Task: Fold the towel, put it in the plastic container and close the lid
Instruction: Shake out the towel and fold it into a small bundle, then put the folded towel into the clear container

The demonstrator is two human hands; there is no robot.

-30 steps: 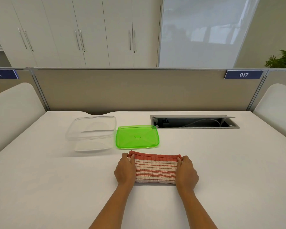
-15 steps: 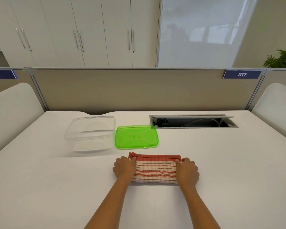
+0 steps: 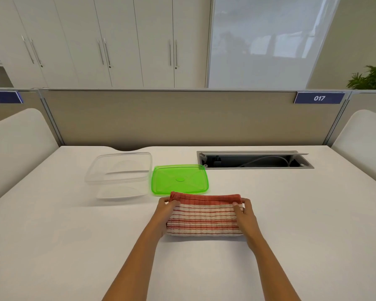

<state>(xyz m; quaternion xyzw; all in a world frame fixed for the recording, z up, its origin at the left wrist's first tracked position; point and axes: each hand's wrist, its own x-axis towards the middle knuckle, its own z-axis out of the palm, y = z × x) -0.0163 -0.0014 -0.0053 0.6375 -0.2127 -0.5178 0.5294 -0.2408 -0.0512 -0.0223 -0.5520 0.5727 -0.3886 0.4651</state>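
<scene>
Right now my left hand (image 3: 164, 210) and right hand (image 3: 244, 211) each pinch an end of the folded towel (image 3: 204, 216) — a two-sided hold keeps the layers together. It sits on the desk (image 3: 291, 235) just before the green lid (image 3: 179, 179); the clear container (image 3: 117, 170) waits open, left of the lid.

White cabinets (image 3: 117, 40), beige partition (image 3: 182, 118), frosted window (image 3: 265, 40).
</scene>
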